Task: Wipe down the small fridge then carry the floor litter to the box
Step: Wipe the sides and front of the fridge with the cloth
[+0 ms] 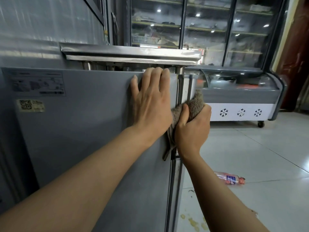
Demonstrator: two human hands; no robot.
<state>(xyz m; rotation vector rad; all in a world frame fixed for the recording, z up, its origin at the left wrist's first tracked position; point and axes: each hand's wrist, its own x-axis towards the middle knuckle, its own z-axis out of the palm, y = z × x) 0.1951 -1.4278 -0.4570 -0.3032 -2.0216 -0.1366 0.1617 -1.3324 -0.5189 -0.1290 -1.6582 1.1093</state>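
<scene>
The small grey fridge (pixel 83 131) fills the left and middle of the head view, its side panel facing me. My left hand (pixel 150 101) lies flat on that panel near the top front corner, fingertips curling over the upper edge. My right hand (pixel 192 128) grips a bunched grey-brown cloth (pixel 194 102) and presses it against the fridge's front edge by the door seam. A crushed pink plastic bottle (pixel 230 179) lies on the floor to the right. Yellowish scraps (pixel 194 223) are scattered on the tiles near the fridge's foot.
A steel shelf (pixel 130 54) sits just above the fridge top. A chest freezer with snowflake marks (pixel 240 104) stands on wheels at the right rear. Glass-door display coolers (pixel 209 30) line the back. White floor tiles (pixel 267 156) spread to the right.
</scene>
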